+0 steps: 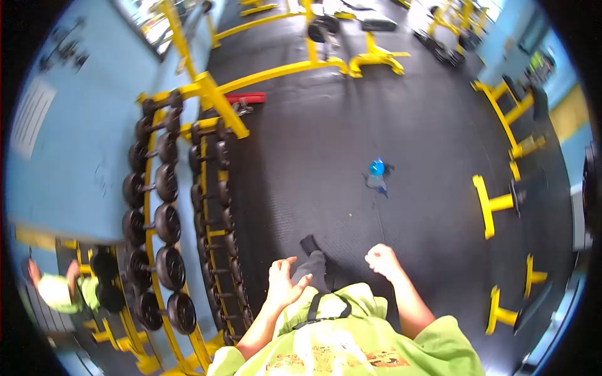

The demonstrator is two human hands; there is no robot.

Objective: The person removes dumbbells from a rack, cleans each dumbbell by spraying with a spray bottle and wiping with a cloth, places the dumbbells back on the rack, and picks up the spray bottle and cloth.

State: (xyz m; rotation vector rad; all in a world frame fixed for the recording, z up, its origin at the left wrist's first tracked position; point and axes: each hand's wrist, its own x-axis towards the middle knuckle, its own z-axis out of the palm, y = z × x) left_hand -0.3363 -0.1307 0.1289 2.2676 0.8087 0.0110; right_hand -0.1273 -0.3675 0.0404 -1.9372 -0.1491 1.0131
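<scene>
My left hand is in front of my body with its fingers apart and nothing in it. Over the dark floor, to the right, my right hand has its fingers curled in, and I see nothing held there. Both are in the air, touching nothing. Below them are my green shirt and a black strap at the waist. One dark shoe shows ahead of my left hand. The dumbbell rack stands closest to my left hand, some way off to its left.
A blue bottle lies with a small dark item on the black floor ahead. A yellow frame and a bench stand at the back. Yellow-legged equipment lines the right. A mirror covers part of the left wall.
</scene>
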